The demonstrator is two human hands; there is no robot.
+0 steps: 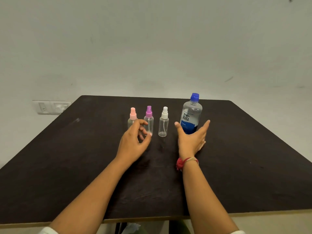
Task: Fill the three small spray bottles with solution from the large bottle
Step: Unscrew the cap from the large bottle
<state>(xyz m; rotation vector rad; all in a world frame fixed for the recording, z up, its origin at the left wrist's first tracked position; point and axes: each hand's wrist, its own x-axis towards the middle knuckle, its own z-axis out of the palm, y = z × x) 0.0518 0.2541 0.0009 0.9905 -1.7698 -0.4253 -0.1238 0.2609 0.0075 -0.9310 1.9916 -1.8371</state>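
Three small clear spray bottles stand in a row on the dark table (pixel 67 157): a pink-capped bottle (pixel 132 115) on the left, a purple-capped bottle (pixel 148 118) in the middle, a white-capped bottle (pixel 163 123) on the right. To their right stands the large clear bottle (pixel 191 115) with a blue cap and a blue label. My left hand (pixel 134 141) hovers open just in front of the pink and purple bottles, hiding their lower parts. My right hand (pixel 192 137) is open with thumb and fingers spread, just in front of the large bottle's base, holding nothing.
A pale wall stands right behind the table's far edge, with a white switch and socket plate (pixel 51 107) at the left. A red thread band (pixel 184 162) circles my right wrist. The table's near edge runs below my forearms.
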